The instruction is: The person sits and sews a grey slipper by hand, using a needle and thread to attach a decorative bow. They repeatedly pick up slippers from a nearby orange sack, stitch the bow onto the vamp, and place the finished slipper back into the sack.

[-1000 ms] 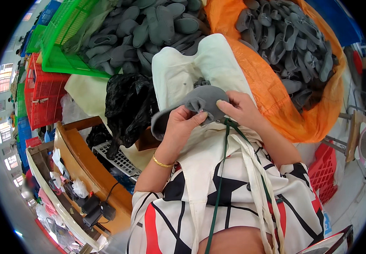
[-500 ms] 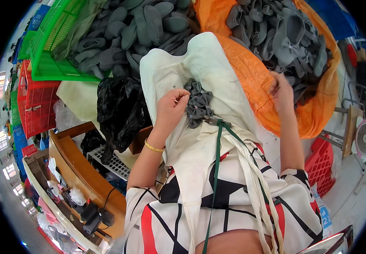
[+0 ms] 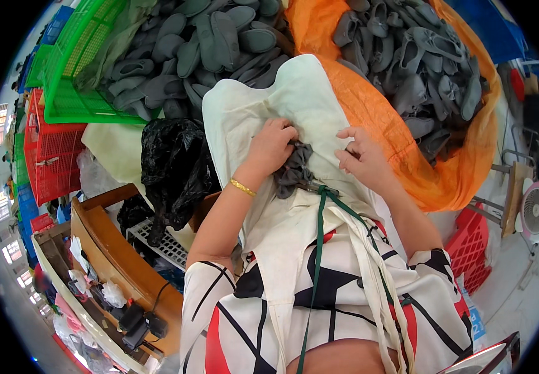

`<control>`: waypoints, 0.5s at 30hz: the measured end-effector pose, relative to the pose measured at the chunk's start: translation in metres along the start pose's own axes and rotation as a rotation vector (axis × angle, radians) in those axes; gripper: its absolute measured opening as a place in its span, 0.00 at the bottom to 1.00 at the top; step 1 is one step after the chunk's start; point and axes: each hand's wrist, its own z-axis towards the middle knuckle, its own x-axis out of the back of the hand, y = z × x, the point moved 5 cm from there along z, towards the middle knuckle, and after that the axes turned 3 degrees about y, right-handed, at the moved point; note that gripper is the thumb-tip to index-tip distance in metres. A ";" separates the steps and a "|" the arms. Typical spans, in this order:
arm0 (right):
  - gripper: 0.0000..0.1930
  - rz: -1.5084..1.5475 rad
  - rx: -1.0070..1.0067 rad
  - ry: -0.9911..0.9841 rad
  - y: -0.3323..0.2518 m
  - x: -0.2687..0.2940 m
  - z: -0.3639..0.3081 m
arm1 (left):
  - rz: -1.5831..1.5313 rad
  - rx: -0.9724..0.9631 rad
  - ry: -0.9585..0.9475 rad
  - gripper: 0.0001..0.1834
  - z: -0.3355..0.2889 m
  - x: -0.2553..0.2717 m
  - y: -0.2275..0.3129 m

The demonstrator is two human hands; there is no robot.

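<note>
A small heap of grey fabric bows (image 3: 293,173) lies on the cream apron (image 3: 319,112) across my lap. My left hand (image 3: 274,146) is bent over the heap's upper edge, its fingers closed on a bow and partly hidden. To the right of the heap, my right hand (image 3: 362,159) hovers above the apron with fingers apart and nothing visible in them. Below the bows, a small metal tool (image 3: 310,186) rests at the end of a green cord (image 3: 317,249). The open orange sack (image 3: 375,118) at the right holds many grey shoes (image 3: 410,90), some with bows.
At the far left, a green crate (image 3: 64,100) stands by a pile of grey shoes (image 3: 213,43). Left of my lap are a black plastic bag (image 3: 173,168) and a wooden bench (image 3: 114,243) with clutter. A red crate (image 3: 51,149) and a white fan (image 3: 536,209) stand farther out.
My right hand has come back from the sack to above my lap; a bow-trimmed shoe beside it has dropped among the others. My left hand has moved right onto the bows.
</note>
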 end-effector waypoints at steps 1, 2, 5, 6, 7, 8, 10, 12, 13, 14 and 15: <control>0.14 -0.019 -0.015 -0.009 -0.005 -0.001 -0.001 | 0.000 -0.006 -0.004 0.08 0.001 0.003 0.001; 0.13 0.009 -0.011 -0.006 -0.003 -0.003 0.000 | -0.064 0.034 0.009 0.08 0.001 0.008 0.000; 0.12 0.035 0.063 0.024 0.004 -0.008 0.007 | -0.190 0.108 0.043 0.09 -0.002 0.029 0.006; 0.11 0.004 0.129 0.047 0.003 -0.010 0.012 | -0.188 0.104 0.050 0.09 -0.002 0.036 0.010; 0.11 -0.025 0.199 0.063 -0.001 -0.015 0.017 | -0.181 0.106 0.061 0.10 -0.004 0.045 0.015; 0.11 -0.031 0.253 0.071 -0.008 -0.018 0.019 | -0.180 0.134 0.021 0.10 -0.005 0.052 0.024; 0.10 -0.041 0.361 0.082 -0.026 -0.026 0.021 | -0.177 0.194 -0.058 0.10 -0.013 0.062 0.042; 0.09 -0.096 0.337 -0.009 -0.037 -0.037 0.022 | -0.387 0.225 -0.048 0.11 -0.025 0.060 0.044; 0.09 -0.123 0.326 -0.055 -0.040 -0.042 0.021 | -0.491 0.239 -0.041 0.11 -0.031 0.058 0.044; 0.08 -0.106 0.372 -0.045 -0.041 -0.045 0.019 | -0.632 0.284 -0.030 0.11 -0.037 0.057 0.044; 0.08 -0.088 0.418 -0.035 -0.042 -0.048 0.017 | -0.772 0.328 -0.019 0.12 -0.043 0.055 0.044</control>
